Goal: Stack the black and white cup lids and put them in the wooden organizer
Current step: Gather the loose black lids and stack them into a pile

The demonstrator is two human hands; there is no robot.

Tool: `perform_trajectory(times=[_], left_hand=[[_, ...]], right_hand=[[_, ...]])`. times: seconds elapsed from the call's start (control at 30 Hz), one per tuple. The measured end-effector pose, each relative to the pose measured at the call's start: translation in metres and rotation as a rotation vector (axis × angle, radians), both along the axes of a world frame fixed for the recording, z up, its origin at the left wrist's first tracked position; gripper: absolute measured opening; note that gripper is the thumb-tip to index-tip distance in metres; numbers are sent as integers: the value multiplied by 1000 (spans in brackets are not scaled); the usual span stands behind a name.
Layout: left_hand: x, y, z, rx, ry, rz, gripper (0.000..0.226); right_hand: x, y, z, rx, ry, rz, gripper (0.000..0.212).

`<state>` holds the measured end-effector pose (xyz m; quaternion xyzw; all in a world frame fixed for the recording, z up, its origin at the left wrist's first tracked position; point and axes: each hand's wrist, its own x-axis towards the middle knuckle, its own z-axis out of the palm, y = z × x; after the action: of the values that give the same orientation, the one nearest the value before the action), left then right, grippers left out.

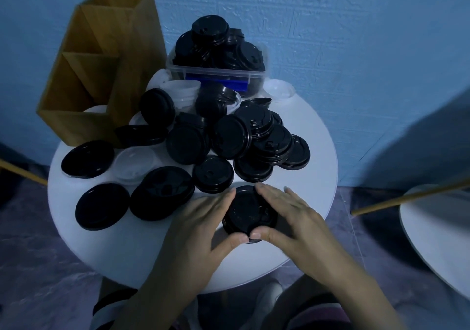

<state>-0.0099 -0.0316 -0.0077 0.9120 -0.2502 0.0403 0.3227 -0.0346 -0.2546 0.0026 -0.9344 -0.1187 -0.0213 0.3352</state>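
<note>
free: right rim of round white table (316,177) | blocked: loose black plastic lids (230,136) heaped before tall wooden organizer (76,126) and clear plastic tub (216,72)

The left hand (201,218) and right hand (292,215) are bare, like both forearms. Below the white table (318,190) edge show a pale shoe (269,296) and dark striped clothing (109,309).

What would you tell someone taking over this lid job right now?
Left hand and right hand: both cup one short black lid stack at the near edge of the white table.
Wooden organizer: back left; something white shows in its front compartment, and the rest looks unfilled.
Left to do: most loose black lids and those in the clear bin are unstacked, as are the white lids.
</note>
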Motion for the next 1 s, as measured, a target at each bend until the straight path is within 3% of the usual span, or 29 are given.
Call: perform_trajectory(times=[0.2,0.4,0.5,0.57,0.67,0.8,0.87,1.0], left_hand=[[-1,-3,2,37,-20,-8,73],[-1,-6,2,-19,15,36,78],[-1,-4,1,-19,20,40,79],[0,-3,1,-18,24,45,79],[0,-3,0,-11,18,40,79],[-1,-2,-2,-9,23,47,80],[-1,-2,-2,-14,21,44,79],[-1,-2,-1,-32,29,40,79]], right_hand=[[-1,0,1,52,-22,-16,82],[4,-12,5,233,185,-26,65],[11,-23,8,460,145,-126,35],[20,-35,12,506,-4,-271,6],[42,-58,15,319,-155,-444,11],[68,-67,9,-153,-46,-320,63],[66,-64,6,-197,-4,-341,67],[38,-57,15,-138,-23,-423,55]])
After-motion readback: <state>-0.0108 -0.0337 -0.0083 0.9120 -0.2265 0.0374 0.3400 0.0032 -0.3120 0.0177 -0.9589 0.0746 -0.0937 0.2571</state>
